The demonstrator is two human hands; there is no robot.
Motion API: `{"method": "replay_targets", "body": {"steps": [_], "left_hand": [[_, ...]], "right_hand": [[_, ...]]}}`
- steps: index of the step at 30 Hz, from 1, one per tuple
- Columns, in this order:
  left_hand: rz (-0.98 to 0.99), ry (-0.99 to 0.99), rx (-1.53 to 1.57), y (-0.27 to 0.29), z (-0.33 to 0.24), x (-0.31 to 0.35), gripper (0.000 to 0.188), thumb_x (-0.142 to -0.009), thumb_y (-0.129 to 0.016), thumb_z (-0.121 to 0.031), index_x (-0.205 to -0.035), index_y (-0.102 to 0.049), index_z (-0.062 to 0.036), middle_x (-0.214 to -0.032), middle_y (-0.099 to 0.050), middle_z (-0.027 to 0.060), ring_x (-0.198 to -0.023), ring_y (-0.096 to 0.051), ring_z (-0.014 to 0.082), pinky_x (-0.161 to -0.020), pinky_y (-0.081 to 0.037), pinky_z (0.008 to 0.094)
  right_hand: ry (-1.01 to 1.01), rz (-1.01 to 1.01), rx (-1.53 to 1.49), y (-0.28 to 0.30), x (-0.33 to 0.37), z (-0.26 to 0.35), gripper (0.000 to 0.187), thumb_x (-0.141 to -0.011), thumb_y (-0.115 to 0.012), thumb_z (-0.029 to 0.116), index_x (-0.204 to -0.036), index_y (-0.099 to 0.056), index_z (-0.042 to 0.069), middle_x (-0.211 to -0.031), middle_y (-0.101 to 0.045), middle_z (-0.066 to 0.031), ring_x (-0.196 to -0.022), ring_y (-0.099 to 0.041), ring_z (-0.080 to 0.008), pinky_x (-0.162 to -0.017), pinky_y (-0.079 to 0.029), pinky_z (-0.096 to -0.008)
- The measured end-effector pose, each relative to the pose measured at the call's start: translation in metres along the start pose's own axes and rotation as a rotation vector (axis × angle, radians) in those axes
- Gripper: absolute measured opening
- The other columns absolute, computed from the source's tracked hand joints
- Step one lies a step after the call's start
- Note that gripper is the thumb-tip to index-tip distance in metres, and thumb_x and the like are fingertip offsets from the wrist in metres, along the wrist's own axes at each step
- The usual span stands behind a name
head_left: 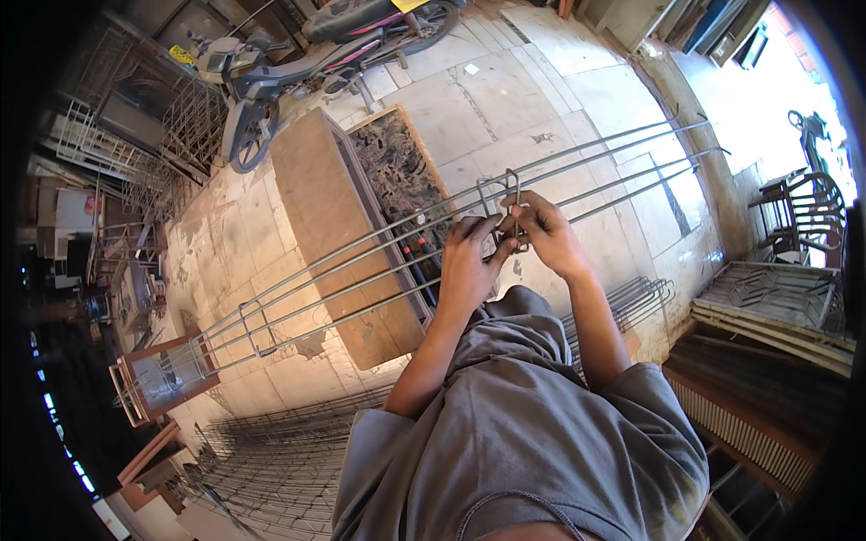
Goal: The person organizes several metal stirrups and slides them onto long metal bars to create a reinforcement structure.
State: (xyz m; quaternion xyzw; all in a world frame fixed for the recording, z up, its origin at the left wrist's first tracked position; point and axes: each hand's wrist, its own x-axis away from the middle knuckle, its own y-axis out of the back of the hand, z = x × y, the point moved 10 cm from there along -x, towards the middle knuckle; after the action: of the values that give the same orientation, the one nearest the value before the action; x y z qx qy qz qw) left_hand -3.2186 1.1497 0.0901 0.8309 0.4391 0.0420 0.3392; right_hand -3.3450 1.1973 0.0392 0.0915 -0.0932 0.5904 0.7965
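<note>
L fisheye head cam looks dn at hands (466,266).

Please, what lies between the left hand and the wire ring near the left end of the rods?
The head view shows rods between the left hand and the ring; behind them are a brown panel and the floor.

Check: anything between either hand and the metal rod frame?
Nothing visible. The left hand and right hand both have bare fingers right at the metal rod frame; the wooden box sits below the rods, not between.
</note>
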Motion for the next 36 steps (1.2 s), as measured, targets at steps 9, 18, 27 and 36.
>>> {"method": "replay_targets", "body": {"steps": [9,18,27,36], "left_hand": [[0.039,-0.014,-0.065,-0.016,-0.003,0.0,0.052,-0.076,-0.081,-0.034,-0.113,-0.061,-0.0022,-0.101,-0.062,0.0192,-0.095,-0.06,0.0387,-0.083,-0.049,0.0469],[0.055,-0.09,-0.043,-0.028,-0.015,0.003,0.052,-0.077,-0.079,-0.02,-0.117,-0.053,-0.0016,-0.101,-0.06,0.0205,-0.098,-0.057,0.0411,-0.086,-0.046,0.05],[0.139,-0.015,-0.12,-0.033,0.002,0.011,0.05,-0.079,-0.077,-0.025,-0.115,-0.054,0.0002,-0.105,-0.06,0.0239,-0.102,-0.057,0.0435,-0.09,-0.045,0.0498],[0.132,0.129,-0.039,0.001,0.018,0.01,0.059,-0.074,-0.082,-0.032,-0.119,-0.055,-0.0036,-0.112,-0.061,0.0222,-0.109,-0.056,0.0416,-0.095,-0.044,0.0479]], "right_hand": [[0.008,-0.178,0.003,0.016,-0.005,0.005,0.017,-0.1,-0.048,0.008,-0.104,-0.056,-0.006,-0.08,-0.069,-0.0143,-0.074,-0.07,-0.02,-0.064,-0.054,-0.0326],[0.131,-0.321,0.242,0.019,0.008,0.016,0.009,-0.096,-0.052,0.006,-0.1,-0.054,-0.001,-0.074,-0.067,-0.0189,-0.069,-0.07,-0.0279,-0.06,-0.051,-0.0362],[0.041,-0.299,-0.053,0.021,0.005,0.011,0.01,-0.098,-0.047,0.003,-0.107,-0.049,-0.001,-0.072,-0.068,-0.0143,-0.064,-0.07,-0.0208,-0.056,-0.053,-0.0314],[0.019,-0.403,0.231,0.087,0.0,0.023,0.024,-0.099,-0.051,0.013,-0.119,-0.057,0.002,-0.066,-0.061,-0.0051,-0.047,-0.055,-0.0109,-0.044,-0.044,-0.0272]]}}
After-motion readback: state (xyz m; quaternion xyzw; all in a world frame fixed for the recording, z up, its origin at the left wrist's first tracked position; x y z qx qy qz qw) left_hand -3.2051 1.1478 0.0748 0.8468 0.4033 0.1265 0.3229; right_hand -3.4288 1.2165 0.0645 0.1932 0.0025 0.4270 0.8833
